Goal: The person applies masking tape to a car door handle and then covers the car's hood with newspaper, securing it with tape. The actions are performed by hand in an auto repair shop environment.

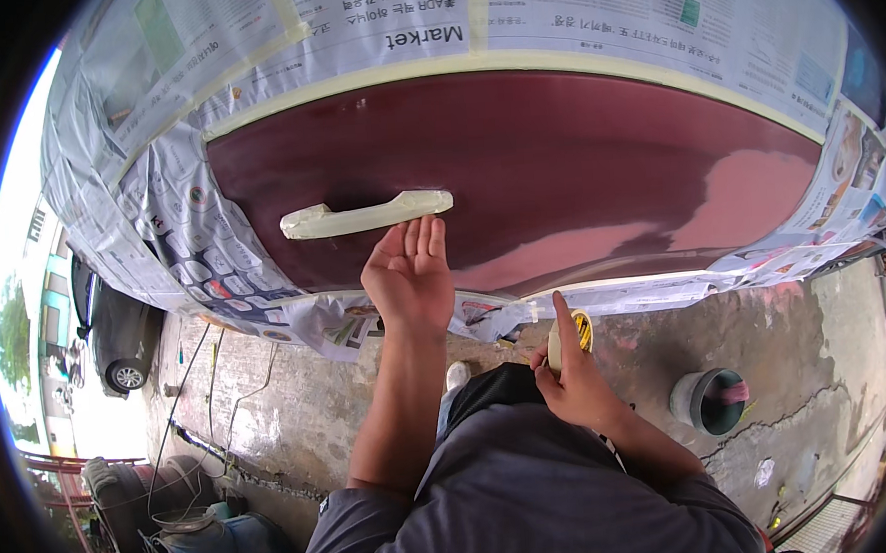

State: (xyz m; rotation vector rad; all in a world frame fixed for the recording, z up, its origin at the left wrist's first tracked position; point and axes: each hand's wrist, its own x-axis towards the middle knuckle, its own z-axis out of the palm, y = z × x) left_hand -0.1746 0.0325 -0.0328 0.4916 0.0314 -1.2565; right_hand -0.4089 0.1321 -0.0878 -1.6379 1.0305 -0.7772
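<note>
Left hand [409, 278] at a taped car door handle [365, 217], tape roll [554, 347] in the right hand [581, 389]

A person in a dark grey shirt [534, 492], seen from above, stands facing a dark red car panel [557, 155]. The handle, wrapped in cream tape, lies on the left part of the panel. The left hand is raised to it, palm turned up toward the viewer, fingers straight and held together; the fingertips are at the underside of the handle, near its right end, though whether they press on it cannot be told. The right hand, nearer and further right, grips the roll of cream tape, its index finger stretched out along it and the other fingers bent; the roll's inner ring shows yellow and black.

Pinkish patches [749, 195] mark the right side and near edge of the panel. Newspaper sheets [590, 13] cover the car around it, edged on the far side by a long cream tape strip [512, 66].

On the stained concrete floor [299, 404] to the right stands a grey bucket [685, 401] with a pink cloth [735, 392] in it. A dark parked car [125, 328] is far left, and a blue container [227, 550] sits near left, beside loose cords.
</note>
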